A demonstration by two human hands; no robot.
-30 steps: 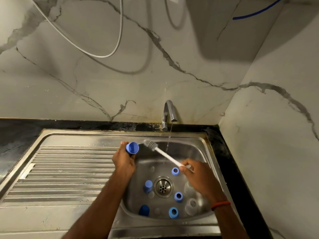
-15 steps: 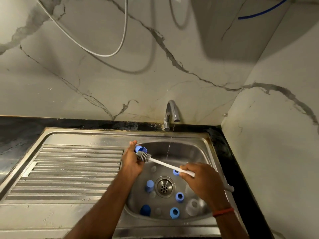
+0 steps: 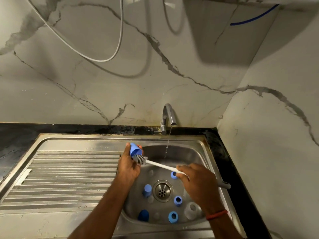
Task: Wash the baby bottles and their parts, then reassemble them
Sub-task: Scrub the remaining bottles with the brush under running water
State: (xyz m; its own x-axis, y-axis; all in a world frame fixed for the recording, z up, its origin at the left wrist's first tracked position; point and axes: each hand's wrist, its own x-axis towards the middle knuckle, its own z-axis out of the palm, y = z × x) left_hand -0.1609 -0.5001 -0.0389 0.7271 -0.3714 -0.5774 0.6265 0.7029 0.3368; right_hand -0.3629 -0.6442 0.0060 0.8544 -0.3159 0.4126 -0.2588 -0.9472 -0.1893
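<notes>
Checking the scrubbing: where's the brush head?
Head view, centre: the brush head is at the mouth of the blue cap in the left hand, over the basin, left side.

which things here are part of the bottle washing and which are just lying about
In the job: cap in left hand, brush in right hand, blue rings and clear part in sink, running tap.
Lying about: wall hose, blue cable, drainboard.

Blue rings (image 3: 177, 200) crowding basin (image 3: 195, 157) floor

3 blu caps (image 3: 135, 150) (image 3: 147, 189) (image 3: 143, 215), 3 blu rings (image 3: 174, 175) (image 3: 177, 200) (image 3: 173, 217), 1 brush (image 3: 141, 159), 1 tap (image 3: 168, 116), 2 hands (image 3: 128, 165) (image 3: 196, 183)
</notes>
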